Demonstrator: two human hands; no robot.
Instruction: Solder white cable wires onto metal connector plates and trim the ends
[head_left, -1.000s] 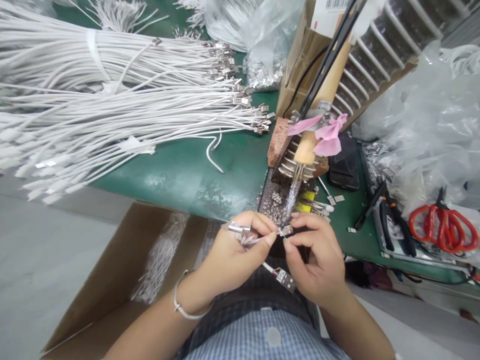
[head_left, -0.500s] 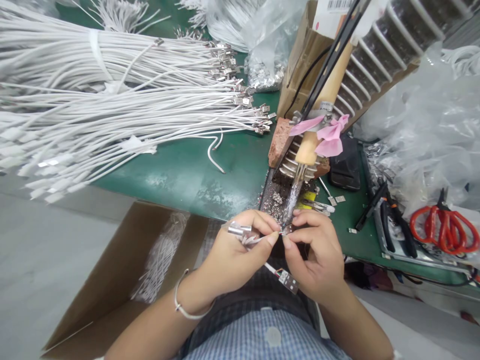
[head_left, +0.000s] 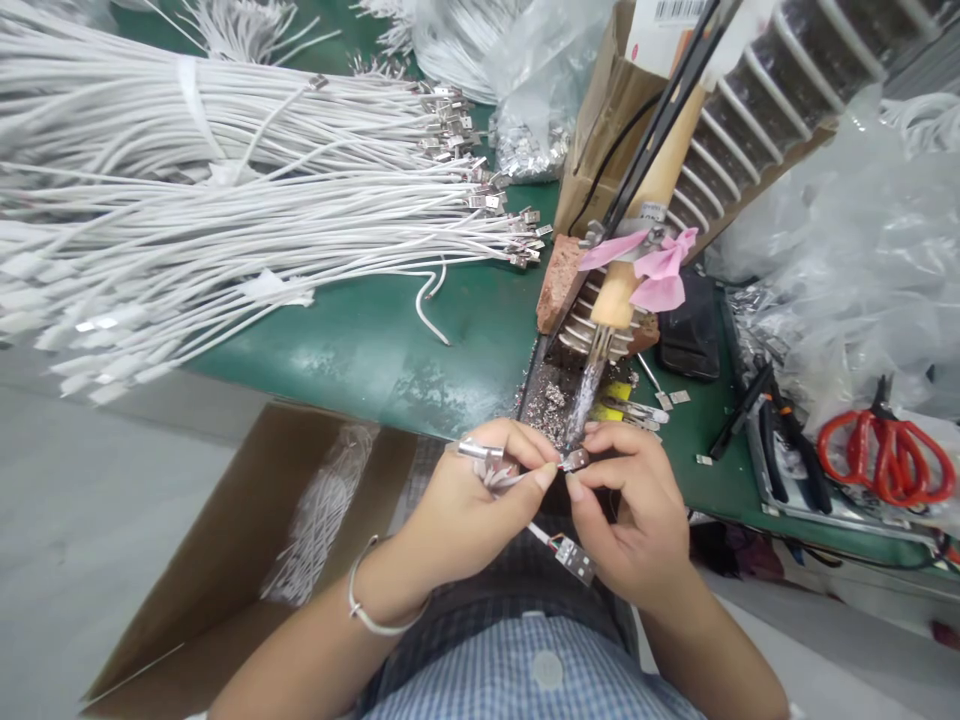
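My left hand (head_left: 484, 500) is closed on white cables (head_left: 504, 480), pinching a wire end between thumb and forefinger. A finished-looking USB plug (head_left: 575, 561) on one of its cables dangles below the palm, and a shiny metal cylinder (head_left: 480, 451) sits by its knuckles. My right hand (head_left: 630, 500) pinches a small metal USB connector (head_left: 575, 459) against the wire end, just under the tip of a soldering iron (head_left: 581, 405). The iron has a wooden handle (head_left: 616, 295) tied with pink ribbon (head_left: 661, 272) and points down toward my fingertips.
Bundles of white cables (head_left: 300, 210) cover the bench's left. A brick (head_left: 559, 285) props the iron beside a ribbed duct (head_left: 780, 80). At right lie red-handled scissors (head_left: 885, 450), black pliers (head_left: 791, 450), a black phone-like object (head_left: 688, 330) and plastic bags (head_left: 847, 260). A cardboard box (head_left: 217, 560) stands below.
The connector in my right fingers has tilted slightly and shows more of its metal face. Both hands stay in nearly the same place under the iron's tip.
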